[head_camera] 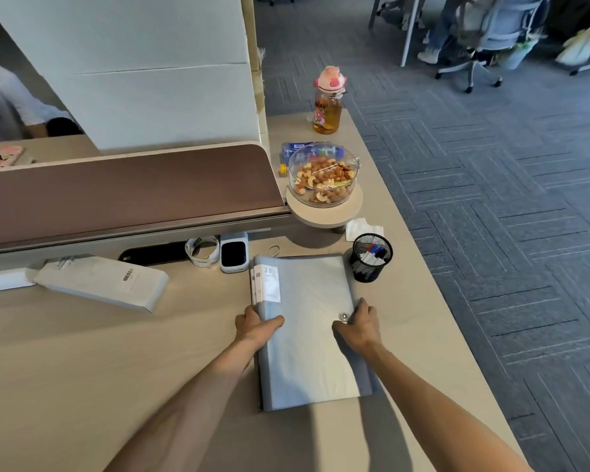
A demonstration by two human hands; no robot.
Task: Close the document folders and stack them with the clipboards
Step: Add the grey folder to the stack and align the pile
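Folders (307, 321) were gripped at both edges, left hand (252, 327) and right hand (360, 327) clamped on, probably to square the pile.

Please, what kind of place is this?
Most likely an open-plan office: a desk with a divider, a pen cup beside stacked folders, and office chairs on carpet beyond.

Bare table (82, 352) lies open left of the folder stack (307, 328). A mesh pen cup (371, 257) crowds its far right corner; a white box (103, 282) blocks the far left.
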